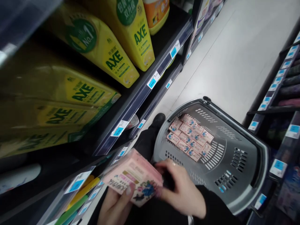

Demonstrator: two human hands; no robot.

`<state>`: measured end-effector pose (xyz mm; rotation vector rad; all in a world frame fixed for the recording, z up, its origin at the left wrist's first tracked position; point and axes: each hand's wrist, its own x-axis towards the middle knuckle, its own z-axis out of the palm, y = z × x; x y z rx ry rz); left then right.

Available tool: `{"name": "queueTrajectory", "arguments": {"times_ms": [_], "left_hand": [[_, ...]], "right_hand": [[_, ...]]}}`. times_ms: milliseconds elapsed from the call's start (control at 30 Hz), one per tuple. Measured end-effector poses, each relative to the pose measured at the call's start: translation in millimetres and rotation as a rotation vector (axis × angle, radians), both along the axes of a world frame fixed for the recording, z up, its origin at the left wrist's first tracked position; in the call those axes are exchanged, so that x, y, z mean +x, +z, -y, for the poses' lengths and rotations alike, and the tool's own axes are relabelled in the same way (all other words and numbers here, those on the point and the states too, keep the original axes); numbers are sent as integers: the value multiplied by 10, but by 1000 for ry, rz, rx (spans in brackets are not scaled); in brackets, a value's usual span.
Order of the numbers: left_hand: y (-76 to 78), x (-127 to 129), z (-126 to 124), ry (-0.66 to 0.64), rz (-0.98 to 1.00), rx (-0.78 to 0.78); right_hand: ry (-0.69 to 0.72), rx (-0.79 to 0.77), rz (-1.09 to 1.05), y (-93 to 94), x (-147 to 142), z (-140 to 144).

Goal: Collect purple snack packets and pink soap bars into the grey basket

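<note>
A pink box [137, 175] with a blue flower print and dark lettering is held up low in the middle of the view, tilted. From below, my left hand [118, 203] grips its near left side, thumb pressed on the printed face. At its right end, my right hand [184, 187] has the thumb and fingers closed around the edge. Just beyond my right hand, a grey shopping basket [252, 156] contains several smaller pink packs [187, 137] with similar blue prints, laid close together on its perforated bottom.
Yellow AXE bottles [117, 61] line the shelf [140, 93] on the left, whose edge carries price tags. A dark shoe [159, 118] shows beside the basket. Another shelf rack [269, 90] runs along the right. Pale tiled floor [225, 59] stretches between them.
</note>
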<state>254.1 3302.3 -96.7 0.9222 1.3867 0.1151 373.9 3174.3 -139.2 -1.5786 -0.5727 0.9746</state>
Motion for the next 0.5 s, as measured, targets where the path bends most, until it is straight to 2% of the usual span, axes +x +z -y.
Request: {"name": "queueTrajectory", "arguments": {"times_ms": [33,100,167,233,300,367,433,500], "left_hand": [[11,0,14,-2,12,-9],[6,5,59,-34,54,-17],[-29,21,106,-169,110,3],[-82,57,119,-410,146,99],[-133,111,83,-680,133,247],[-168,168,24,-906,85,369],[-184,208,-18,-1078,34,421],[-190,218,-28,-1198,15,462]], "right_hand": [[17,9,-4,141,-75,-18],[-38,31,-46,268,-177,-1],[-161,87,-153,224,-231,112],[-283,103,-243,36,-238,343],[-413,22,-220,-286,-174,676],[-554,-119,-162,-722,-20,1060],[-672,-262,-189,-1220,214,1418],[-791,-386,-179,-1716,481,1678]]}}
